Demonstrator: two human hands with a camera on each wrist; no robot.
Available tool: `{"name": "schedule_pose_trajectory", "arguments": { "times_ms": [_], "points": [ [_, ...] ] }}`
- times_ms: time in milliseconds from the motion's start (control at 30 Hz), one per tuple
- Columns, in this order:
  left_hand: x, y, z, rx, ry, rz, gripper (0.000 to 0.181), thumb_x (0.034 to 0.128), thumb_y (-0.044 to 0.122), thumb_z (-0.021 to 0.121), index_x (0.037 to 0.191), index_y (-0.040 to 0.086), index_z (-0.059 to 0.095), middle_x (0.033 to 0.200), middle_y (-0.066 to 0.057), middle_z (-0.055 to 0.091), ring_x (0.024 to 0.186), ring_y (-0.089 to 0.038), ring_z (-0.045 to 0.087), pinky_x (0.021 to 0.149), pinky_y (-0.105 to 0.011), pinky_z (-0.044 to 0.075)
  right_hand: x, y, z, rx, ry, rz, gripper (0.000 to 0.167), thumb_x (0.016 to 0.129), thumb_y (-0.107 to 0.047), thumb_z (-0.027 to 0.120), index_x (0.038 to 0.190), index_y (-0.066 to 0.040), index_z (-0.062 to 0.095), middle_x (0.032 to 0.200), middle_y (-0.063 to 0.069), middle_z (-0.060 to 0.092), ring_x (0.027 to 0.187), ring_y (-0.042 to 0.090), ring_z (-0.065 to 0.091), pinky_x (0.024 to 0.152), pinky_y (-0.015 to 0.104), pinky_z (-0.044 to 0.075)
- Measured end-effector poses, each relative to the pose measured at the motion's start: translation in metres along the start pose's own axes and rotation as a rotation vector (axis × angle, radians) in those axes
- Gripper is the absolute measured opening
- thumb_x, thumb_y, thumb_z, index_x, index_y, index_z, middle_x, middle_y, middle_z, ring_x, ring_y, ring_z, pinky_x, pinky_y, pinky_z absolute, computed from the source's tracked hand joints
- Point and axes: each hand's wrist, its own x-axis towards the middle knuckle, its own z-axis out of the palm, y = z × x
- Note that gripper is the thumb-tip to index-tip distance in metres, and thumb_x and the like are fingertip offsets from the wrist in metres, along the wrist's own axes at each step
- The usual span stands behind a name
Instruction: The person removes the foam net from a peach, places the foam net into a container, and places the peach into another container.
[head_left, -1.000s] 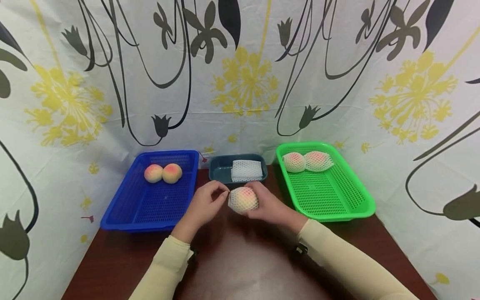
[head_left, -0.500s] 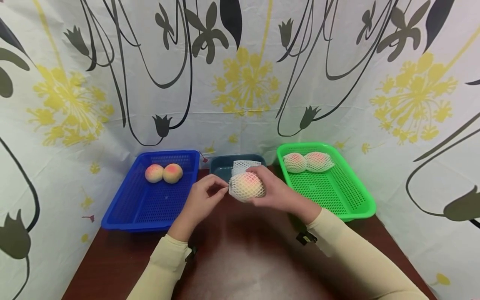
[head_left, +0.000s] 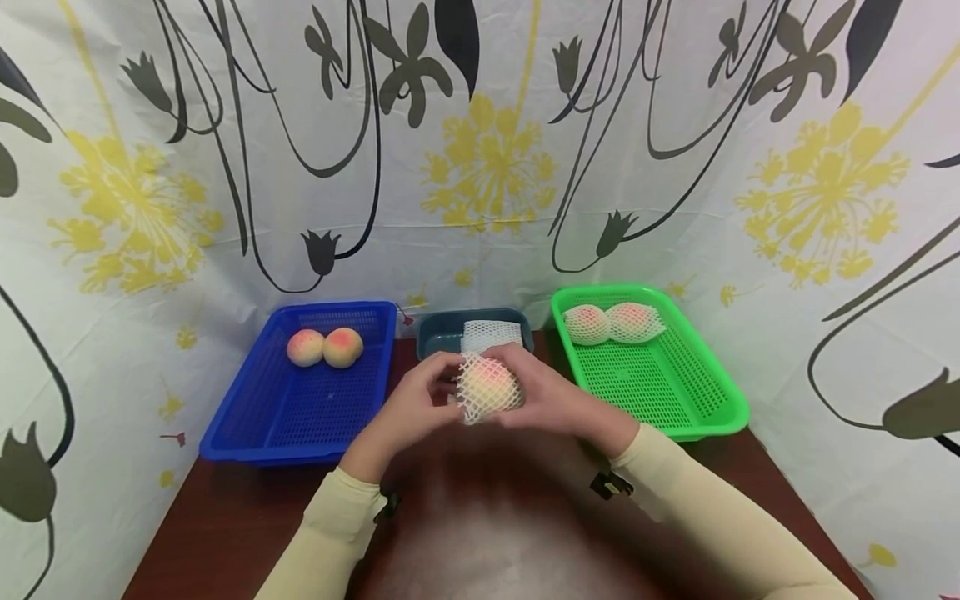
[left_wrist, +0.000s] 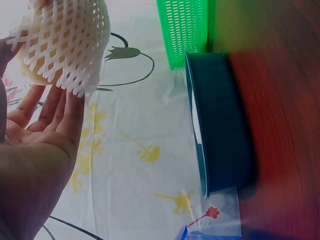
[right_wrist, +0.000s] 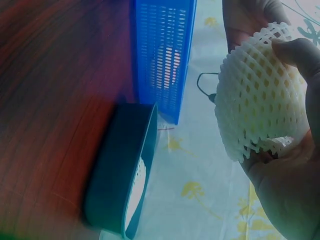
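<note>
1. The right hand [head_left: 555, 396] grasps a peach [head_left: 495, 383] from its right side, thumb on the near side and fingers on the far side.
2. That peach sits in a white foam net [left_wrist: 65, 40] and is held up over the table [head_left: 480, 533], near the middle.
3. The left hand [head_left: 414, 398] grips the left edge of the net, thumb nearer and fingers farther; the left wrist view shows fingertips against the net's border.
4. The peach shows pink and pale yellow through the mesh in the head view.
5. Just beyond the hands, at the far middle, stands a dark teal tray [head_left: 438, 342] with flattened white foam netting [head_left: 491, 333] in its right part.
6. On the left is a blue basket [head_left: 315, 408]; two bare peaches [head_left: 343, 347] lie side by side in its far half.
7. On the right is a green basket [head_left: 630, 375]; two netted peaches [head_left: 636, 322] lie together at its far end.
8. Cream sleeves [head_left: 705, 508] cover both forearms, and a white cloth [head_left: 480, 267] printed with grey and yellow flowers hangs behind.
</note>
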Motion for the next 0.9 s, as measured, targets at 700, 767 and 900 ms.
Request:
{"name": "schedule_pose_trajectory", "arguments": {
  "times_ms": [700,767,900],
  "points": [
    [-0.0007,0.0027,0.005,0.016,0.025,-0.014,0.074,0.0866,0.005,0.083,0.154,0.004,0.052,0.145,-0.014,0.062,0.126,-0.033,0.063,0.103,-0.042,0.059,0.0046,-0.0042,0.0044,-0.053,0.028,0.046,0.087,0.081,-0.037,0.102,0.152,-0.017,0.057,0.144,-0.004,0.062,0.122,0.015,0.062,0.101,0.041,0.057],
    [-0.0016,0.0013,0.0034,0.03,0.037,-0.014,0.074,0.0855,0.006,0.084,0.152,0.006,0.054,0.143,-0.012,0.063,0.122,-0.032,0.064,0.1,-0.04,0.06,0.0045,-0.0045,0.0038,-0.055,0.031,0.04,0.085,0.081,-0.04,0.102,0.152,-0.019,0.058,0.144,-0.006,0.063,0.122,0.014,0.062,0.1,0.04,0.057],
    [-0.0034,-0.0008,0.0001,0.037,0.062,-0.025,0.073,0.0833,0.008,0.086,0.15,0.01,0.055,0.141,-0.01,0.062,0.115,-0.032,0.065,0.095,-0.039,0.061,0.0038,-0.0032,0.0019,-0.059,0.061,0.024,0.078,0.082,-0.04,0.101,0.148,-0.022,0.062,0.14,-0.007,0.065,0.12,0.013,0.062,0.098,0.039,0.057]
  ]
}}
